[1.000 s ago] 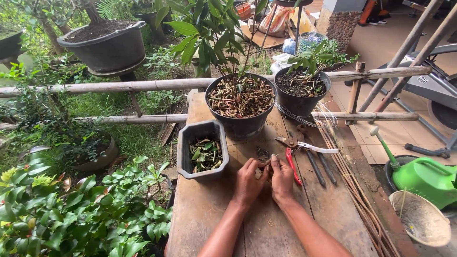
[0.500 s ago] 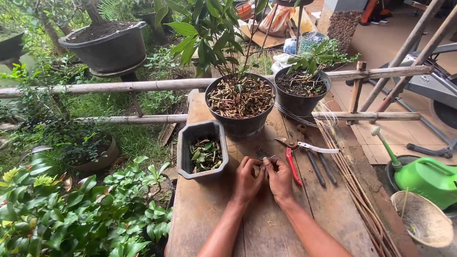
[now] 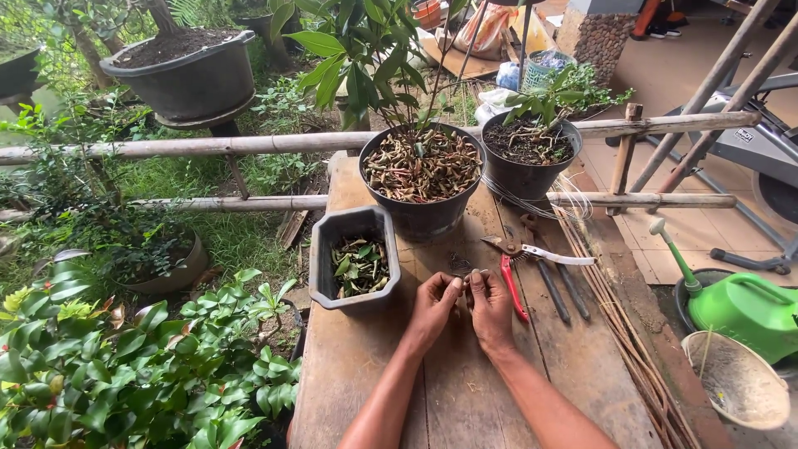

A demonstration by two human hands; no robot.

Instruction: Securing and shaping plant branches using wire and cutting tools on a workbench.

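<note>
Head cam looking down at the bench: both my hands are together near the middle of the wooden table (image 3: 374, 366). My left hand (image 3: 432, 306) and right hand (image 3: 492, 309) have the fingertips pinched in toward each other, thumbs and forefingers nearly touching, closed on a bit of thin wire (image 3: 460, 273) between them. It's so small I honestly can't tell exactly how it sits in the pinch. The rest of my fingers are curled in, not spread.

Room-wise: the grey rectangular planter (image 3: 352, 259) with leaf scraps is just beside my left hand, and the red-handled pruners (image 3: 514, 283) lie just beside my right, with the dark-handled pliers (image 3: 553, 283) next to those. Straight ahead the big black pot (image 3: 421, 187) of dry leaves sits near my fingertips, a smaller black pot (image 3: 525, 162) to its right. The plank nearer to me is bare, so there's space on that side.

Both forearms come up from the bottom edge, angled inward so the wrists meet, knuckles up.
</note>
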